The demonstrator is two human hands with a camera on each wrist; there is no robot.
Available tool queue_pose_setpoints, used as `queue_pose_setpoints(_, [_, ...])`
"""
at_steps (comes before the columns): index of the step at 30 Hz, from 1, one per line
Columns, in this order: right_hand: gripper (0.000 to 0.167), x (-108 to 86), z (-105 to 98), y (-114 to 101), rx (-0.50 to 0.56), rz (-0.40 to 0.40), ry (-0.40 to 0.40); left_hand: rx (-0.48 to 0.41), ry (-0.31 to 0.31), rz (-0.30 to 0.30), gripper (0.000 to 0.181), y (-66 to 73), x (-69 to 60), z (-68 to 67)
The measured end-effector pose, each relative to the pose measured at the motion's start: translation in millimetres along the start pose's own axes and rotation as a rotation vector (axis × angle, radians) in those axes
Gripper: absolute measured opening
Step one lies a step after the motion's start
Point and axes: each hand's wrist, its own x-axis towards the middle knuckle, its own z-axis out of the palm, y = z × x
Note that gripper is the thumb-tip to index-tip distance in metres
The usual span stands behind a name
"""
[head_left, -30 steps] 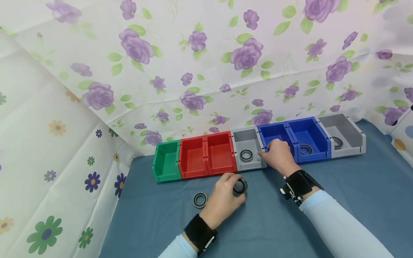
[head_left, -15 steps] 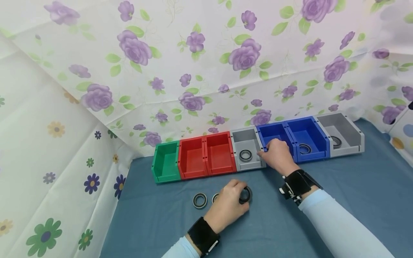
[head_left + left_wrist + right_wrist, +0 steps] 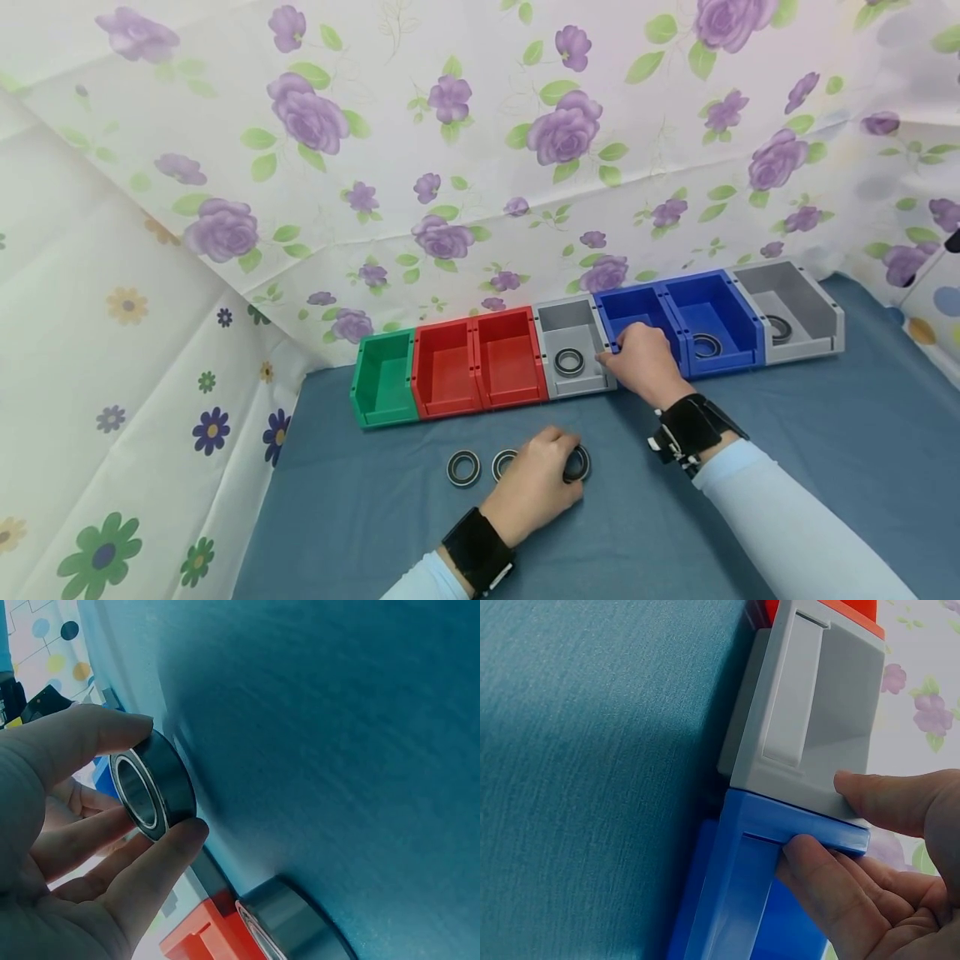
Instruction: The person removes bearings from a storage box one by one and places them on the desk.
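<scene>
My left hand [image 3: 534, 483] pinches a ball bearing [image 3: 169, 776] on edge between thumb and fingers, low over the blue cloth; whether it touches the cloth I cannot tell. Left of that hand, a flat bearing [image 3: 463, 469] lies on the cloth beside a second bearing [image 3: 503, 463], partly covered by the hand. My right hand [image 3: 643, 360] grips the adjoining side walls of a grey bin [image 3: 847, 697] and a blue bin [image 3: 739, 900], its thumb on the grey side and its fingers on the blue side. Inside that grey bin lies another bearing [image 3: 569, 362].
Along the back, the bin row runs from a green bin [image 3: 386, 375] through two red bins [image 3: 513, 358] to a right-hand blue bin [image 3: 708, 304] and an end grey bin [image 3: 795, 304]. These last two hold a bearing [image 3: 707, 345] and another bearing [image 3: 780, 328].
My left hand has moved slightly right and toward me with its bearing. The second bearing on the cloth has come into sight from behind it. My right hand keeps its grip on the bin walls.
</scene>
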Motion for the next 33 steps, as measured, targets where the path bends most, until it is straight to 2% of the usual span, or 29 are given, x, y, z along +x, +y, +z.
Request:
queue_pose_setpoints(8, [0.048, -0.3, 0.1, 0.1, 0.002, -0.015, 0.009, 0.021, -0.024, 0.001, 0.049, 0.1, -1.1, 1.7])
queue_pose_setpoints(33, [0.05, -1.3, 0.9, -0.5, -0.003, -0.013, 0.022, 0.082, -0.021, 0.024, 0.044, 1.0, -0.7, 2.6])
